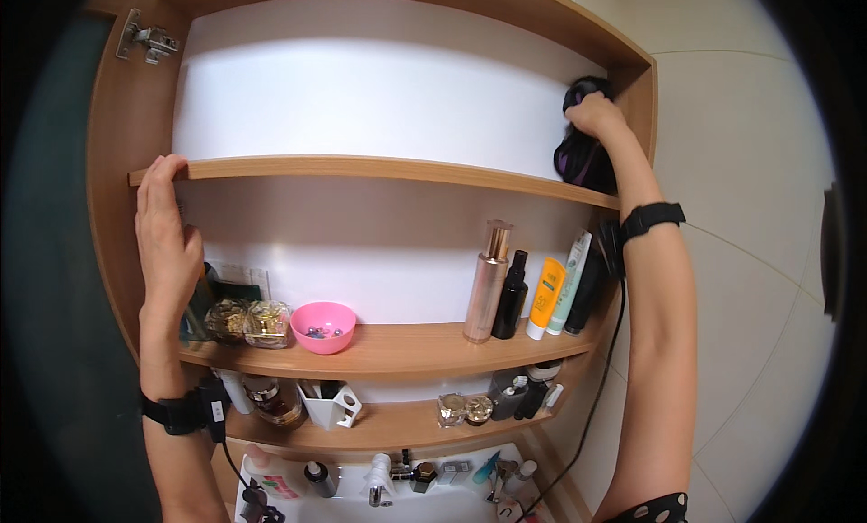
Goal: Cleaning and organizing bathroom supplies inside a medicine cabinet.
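Observation:
At the right end of the upper shelf point(379, 168), my right hand point(596, 116) is closed on a bulky black-and-purple object point(578, 157). The object leans in the corner, and my fingers cover part of it, so its kind cannot be made out. My left hand point(167, 225) lies against the left end of the same shelf, fingers stretched upward over its edge, holding nothing. Below that hand, on the middle shelf point(406, 347), two clear jars point(268, 324) with gold-coloured contents stand beside a pink bowl point(323, 328) of small beads.
Right on the middle shelf stand a pink bottle point(486, 293), a black bottle point(512, 297), an orange tube point(545, 297) and a pale green tube point(571, 284). The lower shelf holds jars and a white holder point(330, 406). Beneath is a sink with a faucet point(378, 478). Cables hang from both wristbands.

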`<state>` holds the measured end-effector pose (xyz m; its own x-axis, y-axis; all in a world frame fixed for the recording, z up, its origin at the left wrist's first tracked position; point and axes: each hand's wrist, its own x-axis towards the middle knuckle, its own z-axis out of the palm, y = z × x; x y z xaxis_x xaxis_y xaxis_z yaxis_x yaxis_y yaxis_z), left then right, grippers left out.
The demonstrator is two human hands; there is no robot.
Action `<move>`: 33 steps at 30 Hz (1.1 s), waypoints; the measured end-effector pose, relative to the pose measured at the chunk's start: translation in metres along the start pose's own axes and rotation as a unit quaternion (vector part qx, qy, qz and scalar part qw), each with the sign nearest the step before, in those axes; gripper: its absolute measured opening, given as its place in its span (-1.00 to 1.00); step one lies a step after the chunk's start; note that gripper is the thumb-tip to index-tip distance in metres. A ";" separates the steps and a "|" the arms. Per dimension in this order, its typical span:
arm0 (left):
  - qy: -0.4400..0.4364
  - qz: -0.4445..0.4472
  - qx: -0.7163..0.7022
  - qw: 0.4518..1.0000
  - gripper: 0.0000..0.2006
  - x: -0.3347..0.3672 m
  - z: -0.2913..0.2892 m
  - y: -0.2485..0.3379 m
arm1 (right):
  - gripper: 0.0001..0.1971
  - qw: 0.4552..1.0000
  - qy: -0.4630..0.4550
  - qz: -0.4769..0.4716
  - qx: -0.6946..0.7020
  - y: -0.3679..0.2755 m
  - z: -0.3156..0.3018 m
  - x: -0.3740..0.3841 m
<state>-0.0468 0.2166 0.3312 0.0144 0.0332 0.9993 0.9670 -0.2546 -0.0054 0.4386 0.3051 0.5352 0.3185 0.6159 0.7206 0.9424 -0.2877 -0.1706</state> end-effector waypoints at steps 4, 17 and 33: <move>0.008 0.010 -0.016 1.000 -0.34 0.002 0.002 0.000 | -0.37 0.999 0.045 0.031 0.001 0.018 0.013 0.008; 0.011 0.000 -0.027 1.000 -0.33 0.000 0.003 0.005 | -0.43 0.973 0.019 -0.151 -0.175 0.053 -0.002 0.003; 0.015 -0.033 0.009 0.999 -0.31 0.000 -0.001 0.014 | -0.62 0.880 -0.279 -0.316 0.220 -0.018 -0.011 -0.079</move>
<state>-0.0335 0.2121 0.3314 -0.0573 0.0200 0.9982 0.9700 -0.2355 0.0604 0.3958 0.2531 0.4891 -0.3983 0.8505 0.3435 0.8583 0.4777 -0.1876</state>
